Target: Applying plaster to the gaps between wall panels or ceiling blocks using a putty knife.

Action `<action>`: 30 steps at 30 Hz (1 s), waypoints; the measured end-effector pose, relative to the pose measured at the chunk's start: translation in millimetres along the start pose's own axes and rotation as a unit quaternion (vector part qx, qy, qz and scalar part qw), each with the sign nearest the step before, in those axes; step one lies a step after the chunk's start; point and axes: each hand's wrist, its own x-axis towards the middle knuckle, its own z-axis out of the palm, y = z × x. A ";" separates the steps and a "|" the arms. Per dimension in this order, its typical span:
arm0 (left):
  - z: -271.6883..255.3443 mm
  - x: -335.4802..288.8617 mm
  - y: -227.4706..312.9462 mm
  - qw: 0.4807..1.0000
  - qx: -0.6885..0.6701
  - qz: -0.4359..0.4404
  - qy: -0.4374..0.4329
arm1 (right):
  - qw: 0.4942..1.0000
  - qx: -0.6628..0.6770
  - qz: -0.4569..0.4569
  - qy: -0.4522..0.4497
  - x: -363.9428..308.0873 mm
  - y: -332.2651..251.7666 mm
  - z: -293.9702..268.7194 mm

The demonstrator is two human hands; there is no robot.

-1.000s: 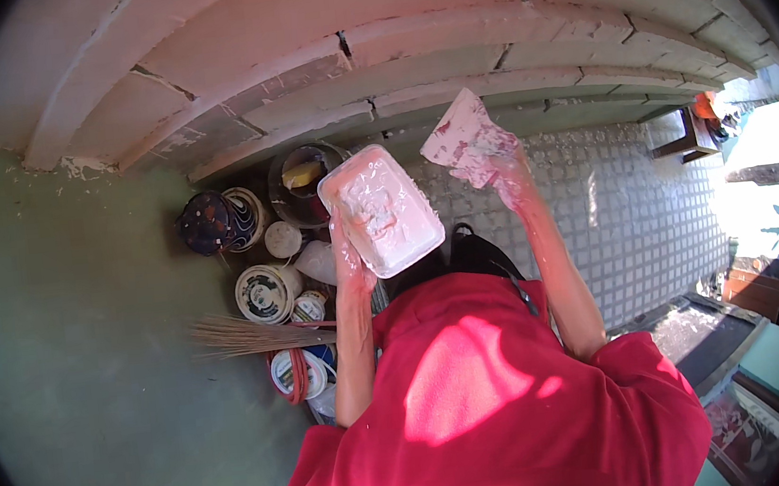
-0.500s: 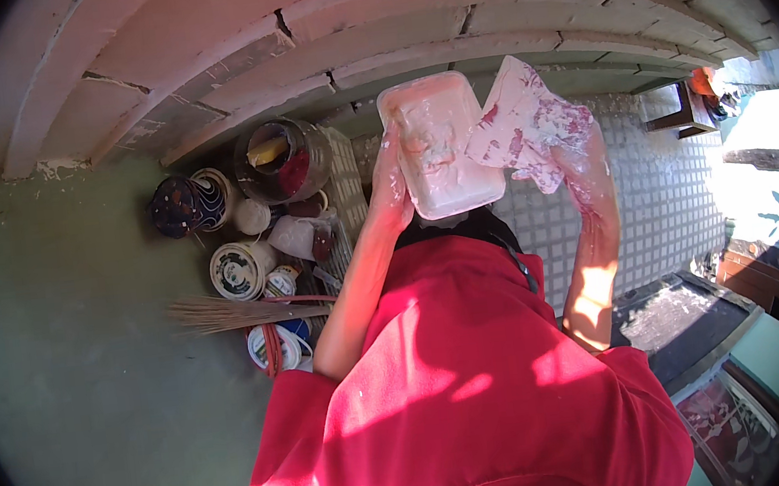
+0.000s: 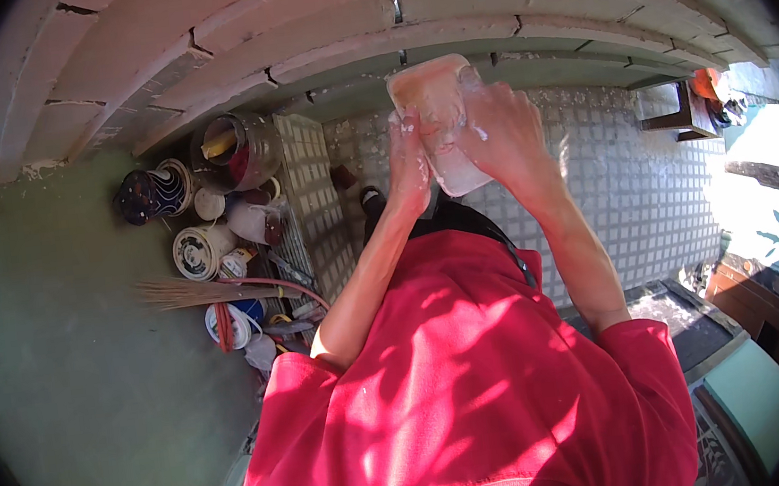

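Held out in front of my chest is a shallow rectangular plastic tray (image 3: 410, 79) smeared inside with white paste. My left hand (image 3: 410, 163) grips its left side, the thumb lying over the rim. Across the tray's right side lies my right hand (image 3: 509, 135), its fingers bent and closed, with white smears on it. The flat paste-smeared scraper seen before does not show now; whether my right fingers still hold it is hidden.
On the left stand paint buckets (image 3: 196, 254), a clear plastic container (image 3: 238, 154), a patterned cap (image 3: 136, 198) and a stick broom (image 3: 186, 293). Slatted planks (image 3: 336, 7) run across the top. A dark-topped table (image 3: 673, 318) is at lower right.
My right hand has moved left onto the tray and turned, and the scraper has gone out of sight. The tray has narrowed in view, tilting. The background has shifted slightly left.
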 end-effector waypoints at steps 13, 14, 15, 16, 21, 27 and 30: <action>16.9 8.8 -9.1 0.990 -0.072 -0.122 -0.019 | 0.983 0.080 -0.167 0.005 -20.4 50.3 -21.8; 19.7 6.6 -8.7 0.990 -0.073 -0.121 -0.016 | 0.982 0.081 -0.169 0.003 -15.7 61.0 -26.4; 28.7 3.3 -1.0 0.991 -0.077 -0.108 -0.029 | 0.982 0.113 -0.154 -0.010 -5.3 70.8 -31.8; 32.6 1.2 3.9 0.991 -0.082 -0.094 -0.041 | 0.980 0.144 -0.138 -0.024 2.0 73.0 -36.7; 27.5 8.0 2.5 0.991 -0.082 -0.087 -0.061 | 0.960 0.253 -0.120 -0.032 11.9 69.4 -34.4; 19.6 7.8 7.0 0.990 -0.082 -0.087 -0.077 | 0.968 0.211 -0.132 -0.034 14.3 70.1 -35.1; 16.6 9.8 9.3 0.988 -0.087 -0.083 -0.092 | 0.974 0.191 -0.120 -0.006 15.3 64.9 -44.5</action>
